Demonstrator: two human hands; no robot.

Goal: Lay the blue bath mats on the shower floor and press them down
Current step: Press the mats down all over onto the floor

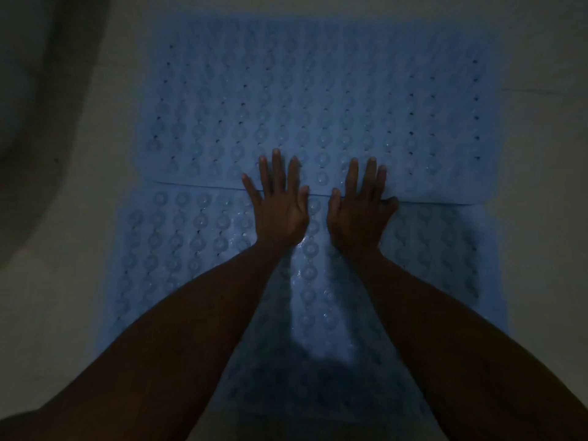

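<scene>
Bath mats in blue cover most of the shower floor [82, 218], which shows as pale bare surface to the left, right and far side. We see two mats: the far mat [318, 100] and the near mat [178, 237]. The far mat's near edge overlaps the near mat along a seam running across the middle of the view. Both lie flat as far as the dim light lets us judge; the studded pattern and small drain holes are visible on each.

We judge the pressing step to be in hand. Our left hand [278, 205] and right hand [361, 208] rest side by side, slightly apart, palms down and fingers spread, straddling the seam. Neither grips anything.

The next move likely calls for shifting the palms outward along the seam, then toward the corners.

Lighting is low, and a dark curved shadow fills the upper left.
</scene>
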